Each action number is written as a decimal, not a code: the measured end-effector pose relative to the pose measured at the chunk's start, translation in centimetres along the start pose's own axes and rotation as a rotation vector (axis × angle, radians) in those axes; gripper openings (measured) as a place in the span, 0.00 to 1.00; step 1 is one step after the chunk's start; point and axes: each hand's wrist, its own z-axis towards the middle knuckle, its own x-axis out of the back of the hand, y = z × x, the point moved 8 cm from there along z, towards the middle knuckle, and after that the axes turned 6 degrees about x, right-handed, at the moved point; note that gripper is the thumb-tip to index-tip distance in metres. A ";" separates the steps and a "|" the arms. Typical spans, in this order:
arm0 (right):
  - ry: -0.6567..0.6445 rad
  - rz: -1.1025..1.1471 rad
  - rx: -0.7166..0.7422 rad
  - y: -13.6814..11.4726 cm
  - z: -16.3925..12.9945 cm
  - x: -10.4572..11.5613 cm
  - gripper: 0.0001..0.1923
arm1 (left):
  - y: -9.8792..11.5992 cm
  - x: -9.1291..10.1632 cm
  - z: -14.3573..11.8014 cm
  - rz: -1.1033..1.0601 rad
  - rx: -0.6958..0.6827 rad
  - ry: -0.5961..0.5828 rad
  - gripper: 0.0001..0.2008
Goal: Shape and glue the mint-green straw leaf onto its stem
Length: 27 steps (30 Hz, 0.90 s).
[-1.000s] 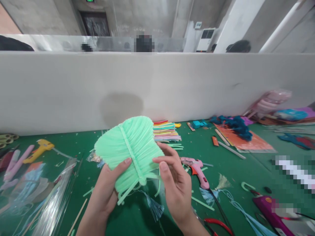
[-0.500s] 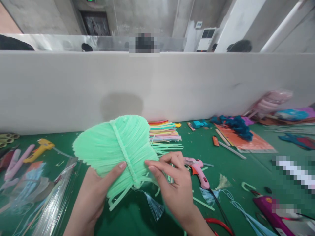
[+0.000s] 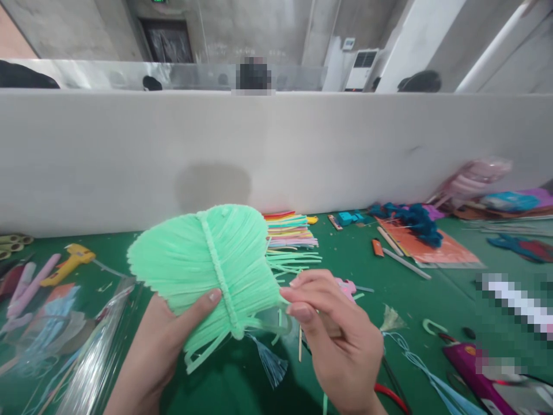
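Note:
A mint-green fan-shaped piece made of fuzzy pipe cleaners point(image 3: 173, 253), with a raised stem down its middle, is tilted up above the table. My left hand point(image 3: 173, 328) is closed on its lower left part, thumb on the front beside the central stem, other fingers hidden behind. My right hand point(image 3: 337, 328) pinches a pipe cleaner end at the right edge between thumb and forefinger. Loose green pipe cleaner ends point(image 3: 205, 353) stick out at the bottom. A blue-grey tassel point(image 3: 271, 362) hangs below the piece.
Coloured pipe cleaners point(image 3: 291, 230) lie behind it on the green table. A pink glue gun point(image 3: 348, 286) is partly behind my right hand. Left are a yellow glue gun point(image 3: 71, 265) and clear plastic wrapping point(image 3: 99, 351). A white partition point(image 3: 276, 150) runs along the back, with people's heads beyond.
My right hand has moved right, from the front of the green piece to its right edge, and now pinches a pipe cleaner end there. The left hand keeps its hold.

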 end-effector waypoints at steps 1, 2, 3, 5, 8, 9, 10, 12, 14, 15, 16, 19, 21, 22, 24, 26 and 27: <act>0.026 0.034 -0.007 0.1 -0.1 0.2 0.12 | 0.0 0.2 0.0 0.002 0.006 0.004 0.36; 0.053 0.063 -0.004 0.1 -0.1 0.5 0.11 | -0.1 0.3 0.0 0.008 0.015 0.005 0.37; 0.075 0.085 0.008 0.0 -0.1 0.6 0.11 | -0.1 0.3 0.0 0.009 0.026 0.002 0.37; 0.108 0.128 0.036 -0.2 -0.2 0.9 0.10 | -0.3 0.3 0.0 -0.007 0.053 -0.011 0.39; 0.161 0.250 0.025 0.0 -0.3 1.1 0.09 | -0.3 0.2 -0.1 -0.048 0.073 -0.017 0.40; 0.178 0.301 0.002 0.2 -0.4 1.2 0.09 | -0.2 0.1 -0.1 -0.059 0.076 -0.020 0.40; 0.189 0.349 -0.026 0.5 -0.4 1.2 0.09 | -0.2 0.0 -0.2 -0.070 0.082 -0.023 0.40; 0.184 0.411 -0.092 1.0 -0.5 1.1 0.09 | -0.2 -0.2 -0.3 -0.107 0.102 -0.027 0.40; 0.154 0.423 -0.182 1.7 -0.6 0.8 0.09 | -0.2 -0.1 -0.3 -0.149 0.102 -0.003 0.39; 0.138 0.415 -0.231 2.1 -0.7 0.6 0.09 | -0.1 0.1 -0.2 -0.165 0.084 0.026 0.39; 0.128 0.396 -0.280 2.5 -0.7 0.5 0.11 | 0.1 0.4 -0.1 -0.175 0.051 0.065 0.38; 0.095 0.266 -0.438 4.1 -0.7 0.2 0.15 | 0.7 1.4 0.0 -0.166 -0.077 0.205 0.33; 0.014 0.170 -0.549 5.2 -0.9 -0.6 0.15 | 1.0 1.9 -0.1 -0.155 -0.140 0.291 0.30; -0.037 0.144 -0.598 5.7 -1.1 -1.1 0.14 | 1.1 2.0 -0.2 -0.150 -0.160 0.325 0.28; -0.117 0.154 -0.666 6.3 -1.5 -2.1 0.14 | 1.3 2.2 -0.5 -0.149 -0.181 0.374 0.24; -0.129 0.204 -0.699 6.7 -1.8 -2.7 0.14 | 1.3 2.1 -0.5 -0.154 -0.188 0.373 0.24; -0.121 0.228 -0.709 6.8 -1.9 -2.9 0.13 | 1.4 2.0 -0.5 -0.157 -0.198 0.360 0.25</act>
